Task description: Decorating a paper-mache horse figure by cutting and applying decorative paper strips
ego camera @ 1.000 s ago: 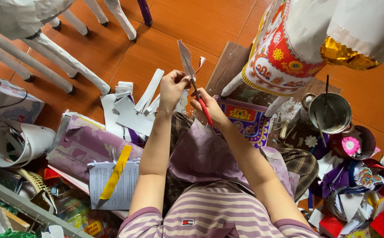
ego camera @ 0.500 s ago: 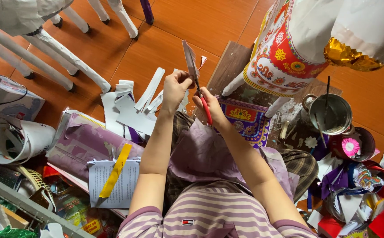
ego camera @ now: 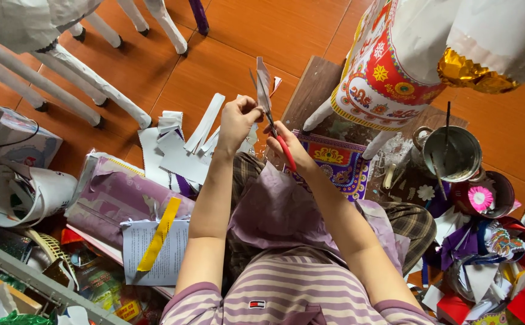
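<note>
My left hand (ego camera: 236,118) pinches the lower end of a narrow strip of paper (ego camera: 263,81) that stands up in front of me. My right hand (ego camera: 294,149) grips red-handled scissors (ego camera: 283,147), whose blades are open around the strip near its base. Both hands are held out over my lap, above a purple cloth (ego camera: 280,207). A pile of white cut paper strips (ego camera: 184,141) lies on the orange floor just left of my left hand.
A large decorated paper figure (ego camera: 395,66) stands at right on a wooden board (ego camera: 310,90). A metal pot (ego camera: 452,153) with sticks, a tin with a pink flower (ego camera: 482,197), a patterned purple sheet (ego camera: 338,159), white paper-wrapped legs (ego camera: 76,78) and purple paper stacks (ego camera: 118,192) surround me.
The strip and both hands have shifted slightly; the scissors keep working at the strip's base. Nothing else has moved.
</note>
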